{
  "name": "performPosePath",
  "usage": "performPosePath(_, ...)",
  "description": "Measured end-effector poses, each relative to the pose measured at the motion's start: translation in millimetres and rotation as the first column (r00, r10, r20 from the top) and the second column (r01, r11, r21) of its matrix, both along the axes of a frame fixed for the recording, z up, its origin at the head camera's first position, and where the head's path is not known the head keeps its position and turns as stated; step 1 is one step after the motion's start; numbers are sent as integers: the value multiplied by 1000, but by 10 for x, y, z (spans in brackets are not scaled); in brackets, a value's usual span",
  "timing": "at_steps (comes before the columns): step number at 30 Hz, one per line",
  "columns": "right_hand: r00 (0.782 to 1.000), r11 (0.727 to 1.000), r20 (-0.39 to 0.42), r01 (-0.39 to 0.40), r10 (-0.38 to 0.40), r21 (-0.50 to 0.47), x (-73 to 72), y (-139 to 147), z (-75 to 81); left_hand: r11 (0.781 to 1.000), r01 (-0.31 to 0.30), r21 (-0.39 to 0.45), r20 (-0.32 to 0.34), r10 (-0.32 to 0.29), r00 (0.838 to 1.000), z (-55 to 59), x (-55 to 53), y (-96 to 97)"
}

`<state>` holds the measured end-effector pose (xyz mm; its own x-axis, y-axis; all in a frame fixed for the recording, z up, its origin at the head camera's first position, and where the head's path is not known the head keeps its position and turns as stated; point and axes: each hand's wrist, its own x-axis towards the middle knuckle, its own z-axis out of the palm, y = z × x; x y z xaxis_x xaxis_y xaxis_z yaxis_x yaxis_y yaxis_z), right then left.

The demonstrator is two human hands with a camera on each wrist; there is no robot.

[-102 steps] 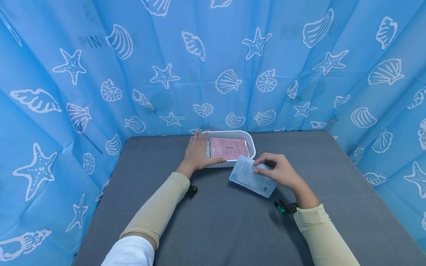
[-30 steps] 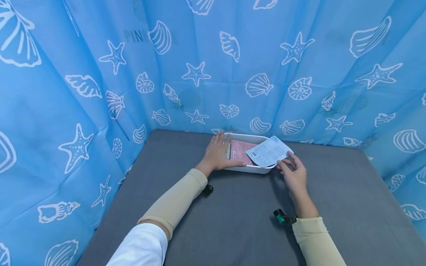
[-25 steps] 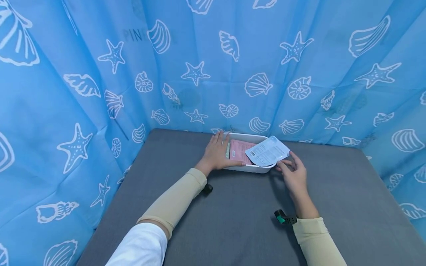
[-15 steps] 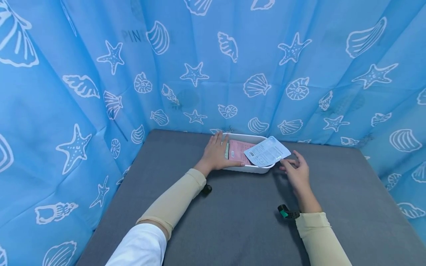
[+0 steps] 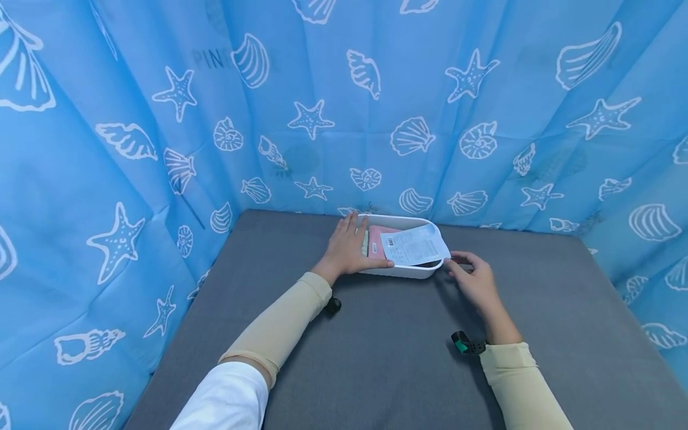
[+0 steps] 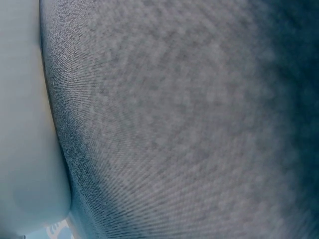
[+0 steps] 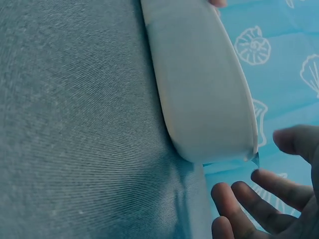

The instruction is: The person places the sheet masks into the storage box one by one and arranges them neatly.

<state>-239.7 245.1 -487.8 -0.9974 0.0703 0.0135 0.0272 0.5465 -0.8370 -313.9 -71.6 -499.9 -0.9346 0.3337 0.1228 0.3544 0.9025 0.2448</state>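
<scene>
A white oval-cornered plastic bin (image 5: 411,272) stands near the back of the table. My left hand (image 5: 346,248) lies over its left end with fingers spread, the thumb along the front rim. Inside is a pink printed packet (image 5: 376,242), with a pale green one (image 5: 365,243) partly hidden at its left. A flat light blue packet (image 5: 414,243) with a barcode lies slanted over the pink one, its right corner on the rim. My right hand (image 5: 478,283) is beside that corner; in the right wrist view its thumb and fingers are apart, an index fingertip close to the corner.
The grey cloth-covered table (image 5: 387,358) extends in front of the bin. A blue curtain (image 5: 333,149) with white shells and starfish hangs right behind it and along both sides. The left wrist view holds mostly grey cloth and the bin's wall (image 6: 25,124).
The blue packet, held outside by my right hand earlier, has come over the bin, then slid left and down into it. My right fingers have let go. My left hand has stayed on the bin.
</scene>
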Motion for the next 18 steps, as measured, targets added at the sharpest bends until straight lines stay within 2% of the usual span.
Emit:
performPosePath(3,998,996,-29,-52,55,75,7,-9,-15,1000,-3,-3,-2,3,1000,-6,2,4)
performPosePath(7,994,982,-63,-82,94,168,34,-32,-20,1000,-5,-14,9,5,1000,-15,6,6)
performPosePath(14,983,932,-111,-101,148,347,106,-95,50,1000,-7,-10,-12,7,1000,7,-3,5)
performPosePath(18,981,912,-113,-103,160,397,163,-105,76,1000,-4,-8,-3,4,1000,16,-3,6)
